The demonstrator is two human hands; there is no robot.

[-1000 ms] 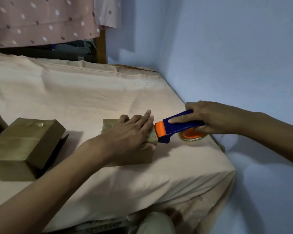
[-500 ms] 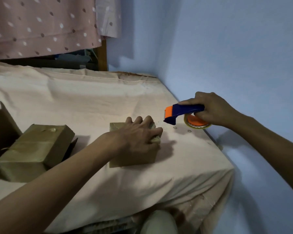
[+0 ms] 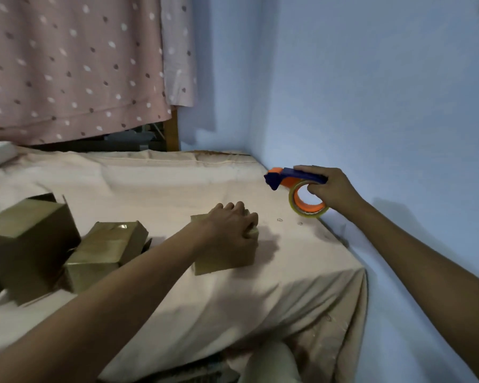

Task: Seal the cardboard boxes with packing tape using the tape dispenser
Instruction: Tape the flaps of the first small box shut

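Right hand: the right hand [image 3: 331, 189] holds the tape dispenser [image 3: 296, 179] in the air, the grip closed around its blue handle, near the blue wall [image 3: 385, 92].
Tape dispenser: blue and orange, the clear tape roll [image 3: 308, 201] hangs just below the grip; the blue nose points away from the grip to the left.
Left hand: the left hand [image 3: 231, 223] lies on top of the small box [image 3: 224, 254], fingers curled over its far edge, the grip clamped on it.
Small box: it stands on the bed [image 3: 163, 186], left of and lower than the dispenser grip, apart from it.
Other boxes: a taped box [image 3: 105, 250] and a bigger box [image 3: 25, 239] lie left of the left grip, just beside each other.
Behind: a pink dotted curtain [image 3: 72, 64] hangs above the bed.
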